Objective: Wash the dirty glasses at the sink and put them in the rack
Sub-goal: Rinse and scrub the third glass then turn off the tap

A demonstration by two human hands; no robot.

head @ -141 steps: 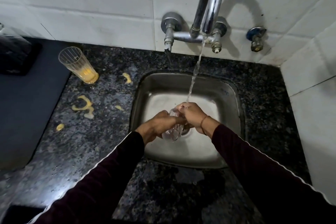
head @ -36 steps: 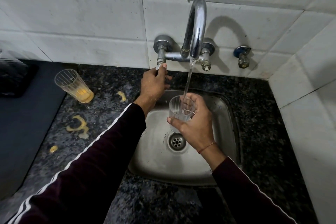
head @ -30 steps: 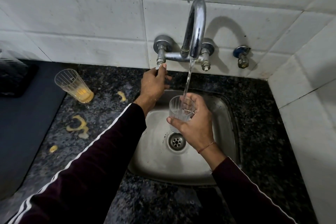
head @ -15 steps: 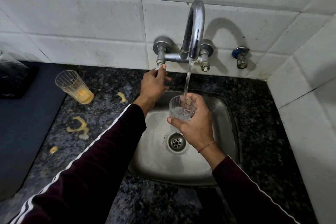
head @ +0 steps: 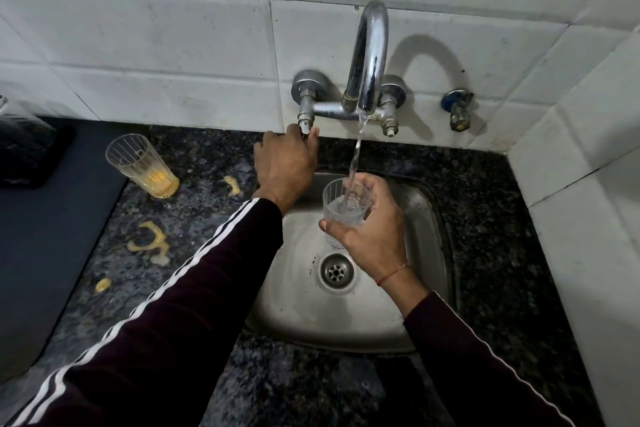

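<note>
My right hand (head: pixel 375 232) grips a clear ribbed glass (head: pixel 341 208) upright over the steel sink (head: pixel 426 274), under the stream from the chrome tap (head: pixel 369 59). Water is collecting in the glass. My left hand (head: pixel 284 163) reaches up and pinches the tap's left valve handle (head: pixel 306 128) with its fingertips. A second ribbed glass (head: pixel 138 163) with yellow dregs in its bottom stands on the dark granite counter (head: pixel 194 156) to the left of the sink. No rack is in view.
Yellow spills (head: pixel 149 243) dot the counter left of the sink. A dark mat (head: pixel 45 236) covers the far left, with a dark container (head: pixel 24 146) at its back. A blue-capped valve (head: pixel 459 111) juts from the tiled wall; a tiled side wall (head: pixel 588 204) closes the right.
Earlier both hands rubbed the glass low in the sink. Since then the left hand has gone to the valve handle and the right holds the glass upright under the stream; water in it has risen.
</note>
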